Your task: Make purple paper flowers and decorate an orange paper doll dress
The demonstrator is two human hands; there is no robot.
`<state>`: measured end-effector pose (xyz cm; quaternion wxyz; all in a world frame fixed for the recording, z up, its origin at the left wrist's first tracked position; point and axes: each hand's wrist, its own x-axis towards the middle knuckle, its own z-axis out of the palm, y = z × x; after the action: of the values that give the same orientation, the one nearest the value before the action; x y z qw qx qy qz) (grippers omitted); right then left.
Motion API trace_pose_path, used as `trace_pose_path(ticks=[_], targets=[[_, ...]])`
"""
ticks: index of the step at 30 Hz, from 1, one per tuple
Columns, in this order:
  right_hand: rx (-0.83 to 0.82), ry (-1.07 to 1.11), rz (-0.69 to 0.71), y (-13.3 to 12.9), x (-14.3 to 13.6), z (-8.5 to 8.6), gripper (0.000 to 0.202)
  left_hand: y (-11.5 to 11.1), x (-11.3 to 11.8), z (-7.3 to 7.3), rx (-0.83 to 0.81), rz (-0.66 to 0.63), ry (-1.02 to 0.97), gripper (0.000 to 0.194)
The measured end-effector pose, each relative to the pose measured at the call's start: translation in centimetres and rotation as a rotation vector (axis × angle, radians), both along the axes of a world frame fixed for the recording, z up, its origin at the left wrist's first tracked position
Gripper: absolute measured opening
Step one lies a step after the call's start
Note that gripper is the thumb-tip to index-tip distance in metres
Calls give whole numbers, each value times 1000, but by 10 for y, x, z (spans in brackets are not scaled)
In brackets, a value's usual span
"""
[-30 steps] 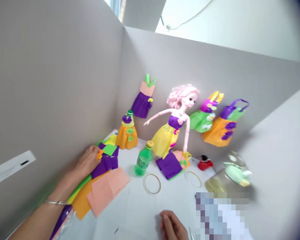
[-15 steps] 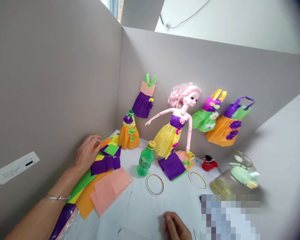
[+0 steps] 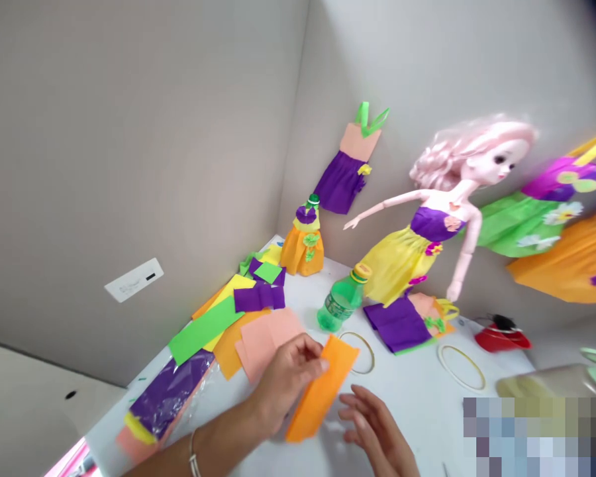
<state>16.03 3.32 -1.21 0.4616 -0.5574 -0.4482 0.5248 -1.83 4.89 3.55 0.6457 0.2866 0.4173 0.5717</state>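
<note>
Between the thumb and fingers of my left hand [image 3: 291, 377] is a folded strip of orange fabric or crepe paper [image 3: 322, 391], held tilted above the white table. Just right of it, my right hand [image 3: 372, 424] has its fingers apart and holds nothing. Behind the strip lies a white ring [image 3: 365, 361], partly covered by it. Peach sheets [image 3: 258, 344] lie left of my left hand, beside a purple folded piece [image 3: 259, 298] and a long green strip [image 3: 203, 329]. A green bottle with a yellow cap [image 3: 342, 301] stands beyond my hands.
A pink-haired doll [image 3: 422, 232] in a yellow skirt stands at the back. Left of it is a bottle dressed in orange [image 3: 302, 248]. Small dresses hang on the grey wall. A second ring [image 3: 461, 368] and a red container [image 3: 501, 338] are to the right.
My left hand has come from the pile at the left to the front middle, bringing the orange strip. My right hand's fingers have spread near it. The view has turned left.
</note>
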Motion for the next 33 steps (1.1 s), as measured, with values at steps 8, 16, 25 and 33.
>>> trace_pose_path(ticks=[8, 16, 25, 33], targets=[[-278, 217, 122, 10, -22, 14, 42, -4, 5, -37, -119, -152, -262, 32], [-322, 250, 29, 13, -14, 0, 43, -6, 8, -48, -197, -212, -157, 29], [-416, 241, 41, 13, -6, -14, 39, -2, 6, -47, -219, -186, -91, 30], [-298, 201, 53, 11, -8, -11, 35, -4, 5, -51, -174, -205, 34, 29]])
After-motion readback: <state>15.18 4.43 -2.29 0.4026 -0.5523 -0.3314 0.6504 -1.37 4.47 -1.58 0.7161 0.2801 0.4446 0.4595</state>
